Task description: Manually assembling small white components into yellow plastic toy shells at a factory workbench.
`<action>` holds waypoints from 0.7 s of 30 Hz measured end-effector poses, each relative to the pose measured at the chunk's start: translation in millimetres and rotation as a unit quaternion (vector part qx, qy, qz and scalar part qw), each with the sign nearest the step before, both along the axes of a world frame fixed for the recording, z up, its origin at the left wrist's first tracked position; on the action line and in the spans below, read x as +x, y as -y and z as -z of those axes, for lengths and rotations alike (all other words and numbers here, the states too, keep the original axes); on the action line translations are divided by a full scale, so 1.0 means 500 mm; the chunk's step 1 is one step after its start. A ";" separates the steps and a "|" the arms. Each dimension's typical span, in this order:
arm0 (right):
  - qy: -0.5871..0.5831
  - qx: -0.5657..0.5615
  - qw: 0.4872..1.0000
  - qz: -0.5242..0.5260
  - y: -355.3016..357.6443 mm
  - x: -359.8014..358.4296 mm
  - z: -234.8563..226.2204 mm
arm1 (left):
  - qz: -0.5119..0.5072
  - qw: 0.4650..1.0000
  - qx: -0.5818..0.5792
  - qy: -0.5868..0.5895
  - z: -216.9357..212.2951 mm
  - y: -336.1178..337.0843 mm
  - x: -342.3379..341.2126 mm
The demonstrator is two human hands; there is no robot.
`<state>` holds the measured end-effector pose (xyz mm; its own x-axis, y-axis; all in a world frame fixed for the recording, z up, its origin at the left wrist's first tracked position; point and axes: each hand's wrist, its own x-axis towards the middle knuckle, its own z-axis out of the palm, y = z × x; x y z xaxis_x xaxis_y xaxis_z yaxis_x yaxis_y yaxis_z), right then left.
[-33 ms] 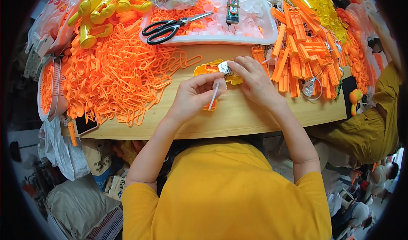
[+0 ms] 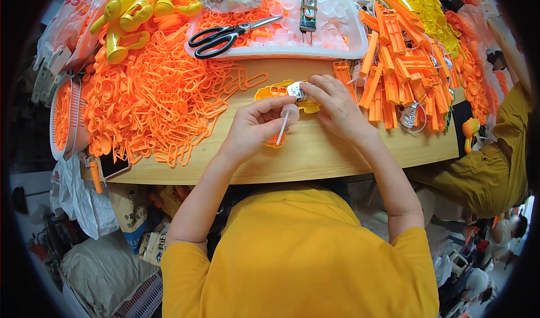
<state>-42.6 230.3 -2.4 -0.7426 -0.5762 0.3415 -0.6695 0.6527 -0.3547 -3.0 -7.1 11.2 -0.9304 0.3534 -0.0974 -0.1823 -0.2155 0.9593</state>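
In the middle of the wooden table, a yellow plastic shell (image 2: 262,93) lies under my hands with an orange piece inside it. My left hand (image 2: 253,128) is closed, pinching a translucent round cap (image 2: 290,113) with a thin white stick (image 2: 282,131) jutting down from it. The fingertips of my right hand (image 2: 340,105) grip a small white part (image 2: 296,90) at the shell. Wrapped fingers hide some of that part. Below my left fingers, an orange piece (image 2: 275,142) shows partly.
Orange clips and spoons (image 2: 163,93) pile up on the left. Black-handled scissors (image 2: 225,38) and a green battery holder (image 2: 308,11) lie on a white tray (image 2: 270,52) of translucent caps. Orange battery cases (image 2: 394,65) heap on the right. A phone (image 2: 115,165) rests at the left edge.
The yellow shell and the small white part have shifted very slightly left. Both hands keep their grips.
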 end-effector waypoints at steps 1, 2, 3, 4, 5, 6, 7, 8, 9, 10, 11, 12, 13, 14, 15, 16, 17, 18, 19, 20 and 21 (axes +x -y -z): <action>0.012 -0.016 1.000 -0.018 0.002 -0.002 0.004 | 0.004 0.999 0.022 0.024 -0.008 0.005 0.000; 0.023 -0.032 0.999 -0.036 0.004 -0.004 0.007 | 0.008 0.998 0.044 0.048 -0.015 0.009 -0.001; 0.023 -0.032 0.999 -0.035 0.007 -0.006 0.008 | 0.009 0.998 0.043 0.048 -0.022 0.014 -0.003; 0.025 -0.044 0.997 -0.050 0.012 -0.005 0.009 | 0.014 0.999 0.030 0.029 -0.028 0.021 -0.004; 0.027 -0.056 0.996 -0.065 0.015 -0.005 0.011 | 0.019 1.000 0.018 0.011 -0.031 0.025 -0.006; 0.028 -0.056 0.996 -0.064 0.017 -0.007 0.012 | 0.020 1.000 0.017 0.011 -0.031 0.025 -0.010; 0.052 -0.066 0.994 -0.068 0.019 -0.009 0.014 | 0.006 0.991 -0.094 -0.099 -0.031 0.027 -0.016; 0.075 -0.076 0.992 -0.072 0.020 -0.011 0.014 | -0.008 0.957 -0.203 -0.207 -0.031 0.027 -0.022; 0.075 -0.077 0.992 -0.071 0.019 -0.014 0.014 | -0.007 0.957 -0.203 -0.207 -0.030 0.024 -0.025; 0.089 -0.083 0.990 -0.076 0.017 -0.016 0.015 | -0.016 0.938 -0.235 -0.255 -0.026 0.017 -0.028; 0.103 -0.090 0.987 -0.080 0.016 -0.018 0.015 | -0.025 0.915 -0.266 -0.302 -0.023 0.011 -0.032; 0.103 -0.090 0.987 -0.079 0.015 -0.019 0.015 | -0.024 0.915 -0.266 -0.303 -0.020 0.007 -0.037; 0.115 -0.095 0.985 -0.081 0.016 -0.021 0.015 | -0.024 0.884 -0.307 -0.351 -0.018 0.004 -0.041; 0.128 -0.100 0.983 -0.082 0.017 -0.021 0.015 | -0.023 0.850 -0.346 -0.397 -0.016 0.001 -0.044; 0.128 -0.101 0.983 -0.082 0.019 -0.022 0.016 | -0.023 0.849 -0.347 -0.397 -0.014 -0.002 -0.045; 0.133 -0.107 0.982 -0.081 0.019 -0.021 0.017 | -0.020 0.836 -0.353 -0.419 -0.013 -0.007 -0.047; 0.138 -0.113 0.981 -0.080 0.019 -0.021 0.018 | -0.017 0.823 -0.358 -0.441 -0.012 -0.011 -0.048; 0.138 -0.114 0.981 -0.079 0.018 -0.021 0.018 | -0.016 0.823 -0.358 -0.441 -0.010 -0.013 -0.050; 0.139 -0.113 0.981 -0.080 0.017 -0.022 0.018 | -0.008 0.813 -0.369 -0.451 -0.009 -0.015 -0.053; 0.140 -0.112 0.980 -0.082 0.016 -0.021 0.018 | -0.001 0.802 -0.381 -0.460 -0.009 -0.017 -0.053; 0.141 -0.113 0.980 -0.082 0.016 -0.019 0.019 | 0.000 0.803 -0.381 -0.459 -0.009 -0.018 -0.052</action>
